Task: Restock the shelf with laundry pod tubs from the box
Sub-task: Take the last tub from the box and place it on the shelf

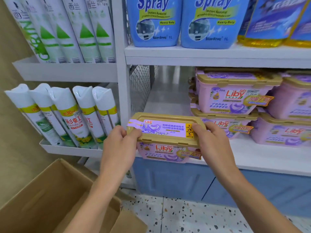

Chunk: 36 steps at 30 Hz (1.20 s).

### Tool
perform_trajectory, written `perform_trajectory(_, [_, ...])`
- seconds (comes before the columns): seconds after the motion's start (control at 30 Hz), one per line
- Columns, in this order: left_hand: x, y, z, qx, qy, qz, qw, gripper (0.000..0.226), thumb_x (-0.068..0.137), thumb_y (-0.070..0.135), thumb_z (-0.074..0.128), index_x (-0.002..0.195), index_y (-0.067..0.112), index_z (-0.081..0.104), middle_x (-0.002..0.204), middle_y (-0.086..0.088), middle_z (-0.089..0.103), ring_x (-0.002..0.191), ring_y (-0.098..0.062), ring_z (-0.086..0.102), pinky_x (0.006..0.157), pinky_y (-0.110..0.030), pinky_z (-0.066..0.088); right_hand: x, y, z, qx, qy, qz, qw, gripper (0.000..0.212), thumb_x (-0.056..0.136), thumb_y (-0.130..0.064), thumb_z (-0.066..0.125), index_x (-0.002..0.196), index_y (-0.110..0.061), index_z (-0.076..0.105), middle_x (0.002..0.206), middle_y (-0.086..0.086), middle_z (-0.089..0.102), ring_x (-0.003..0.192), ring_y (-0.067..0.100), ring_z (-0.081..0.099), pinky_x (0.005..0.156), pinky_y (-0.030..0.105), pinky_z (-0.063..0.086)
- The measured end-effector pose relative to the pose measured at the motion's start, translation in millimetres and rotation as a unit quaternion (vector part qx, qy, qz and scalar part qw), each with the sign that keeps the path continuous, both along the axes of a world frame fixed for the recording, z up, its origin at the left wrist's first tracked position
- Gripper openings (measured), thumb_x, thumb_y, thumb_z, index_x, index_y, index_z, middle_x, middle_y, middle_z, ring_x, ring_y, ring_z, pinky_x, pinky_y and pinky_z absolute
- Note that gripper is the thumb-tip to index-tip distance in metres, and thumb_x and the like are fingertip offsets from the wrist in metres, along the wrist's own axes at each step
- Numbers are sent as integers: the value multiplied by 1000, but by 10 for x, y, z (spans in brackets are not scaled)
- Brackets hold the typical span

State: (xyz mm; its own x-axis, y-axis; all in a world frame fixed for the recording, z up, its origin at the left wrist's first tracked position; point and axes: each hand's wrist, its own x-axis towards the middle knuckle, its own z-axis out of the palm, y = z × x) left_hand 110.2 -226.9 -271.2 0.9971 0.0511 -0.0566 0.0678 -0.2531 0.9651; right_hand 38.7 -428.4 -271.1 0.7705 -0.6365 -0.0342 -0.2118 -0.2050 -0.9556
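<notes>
Left hand [120, 140]: fingers curled and closed on the left end of a pod tub [165, 137], thumb laid on the lid's rim. Right hand [212, 142]: closed likewise on the right end, fingertips on the gold lid. The tub was held level between both hands at the front edge of the white shelf [252, 153], at the left, bare part of the bay; whether its base touched the shelf could not be told.

Held tub: pink body, gold lid, purple lid label with a heart motif and Chinese text; "Liby" was read on the front.

Stocked tubs [235, 93]: same pink-and-gold kind, marked "Liby", stacked two high to the right of the held tub, with a further stack at the frame's right edge.

Cardboard box [50, 199]: open, at lower left on the speckled floor; contents were not seen.

Upper shelf: two blue bottles [154, 22] marked "Spray", "Heavy Duty", "1L".

Left rack: white aerosol cans [74, 115], one marked "RAINBOW".
</notes>
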Motion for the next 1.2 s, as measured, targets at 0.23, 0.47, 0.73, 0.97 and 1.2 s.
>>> perform_trajectory(0.23, [127, -279, -125, 28, -21, 21, 999, 37, 74, 47, 61, 70, 15, 44, 73, -8, 62, 85, -34, 67, 84, -59, 56, 139, -112, -138, 32, -26, 5, 999, 25, 95, -44, 56, 89, -20, 64, 87, -4, 69, 84, 16, 70, 62, 25, 48])
perform_trajectory(0.47, [-14, -282, -367, -19, -48, -29, 998, 64, 71, 73, 70, 101, 23, 46, 98, 10, 65, 81, 13, 63, 72, -15, 46, 10, 0, -502, 30, -81, 152, 985, 70, 77, -31, 85, 137, -34, 49, 118, -23, 70, 108, -4, 65, 97, 25, 52])
perform_trajectory(0.73, [158, -454, -766, -8, -129, -35, 991, 87, 63, 52, 90, 127, 33, 34, 120, 27, 65, 111, -5, 68, 97, -44, 54, 295, -35, -630, 13, -124, 122, 985, 47, 84, -15, 79, 124, -30, 60, 110, -20, 73, 103, -1, 67, 90, 17, 50])
perform_trajectory(0.97, [275, -614, -814, 37, -181, -19, 983, 67, 88, 36, 75, 134, 21, 28, 136, 6, 56, 115, -12, 60, 86, -33, 49, 521, -72, -660, -10, -132, 103, 986, 46, 86, -14, 77, 124, -30, 59, 109, -20, 72, 98, -6, 65, 85, 8, 47])
perform_trajectory(1.2, [438, -765, -874, 57, -213, -9, 975, 46, 95, 14, 68, 121, 9, 31, 128, 5, 49, 102, 4, 49, 73, 1, 38, 719, -111, -679, -37, -129, 77, 988, 45, 83, -19, 79, 123, -29, 60, 112, -17, 69, 100, -1, 65, 88, 15, 49])
